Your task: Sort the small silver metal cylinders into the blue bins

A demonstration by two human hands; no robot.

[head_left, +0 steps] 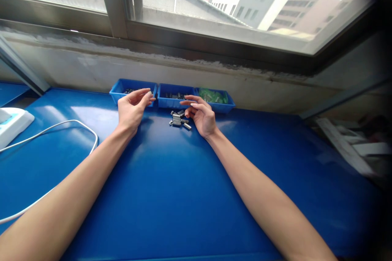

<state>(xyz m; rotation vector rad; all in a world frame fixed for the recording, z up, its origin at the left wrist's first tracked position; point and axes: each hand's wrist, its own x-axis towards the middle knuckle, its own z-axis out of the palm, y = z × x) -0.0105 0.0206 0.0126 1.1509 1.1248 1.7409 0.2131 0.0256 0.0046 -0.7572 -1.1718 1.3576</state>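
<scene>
My left hand [132, 108] hovers at the front of the left blue bin [115, 94], thumb and fingertips pinched together. Whatever is between them is too small to make out. My right hand [202, 119] is by the front of the middle blue bin [176, 102], its fingers loosely bent and apart, with nothing visible in them. Between the hands, a small pile of silvery, oblong metal pieces [177, 120] lies on the blue table [171, 187]. More small dark and metallic parts are in the left and middle bins.
The right blue bin [225, 108] contains green plastic wrapping [211, 95]. A white cable [73, 121] loops across the table's left side, near a white power strip [14, 124]. Behind the bins are a wall [251, 89] and a window frame [214, 51].
</scene>
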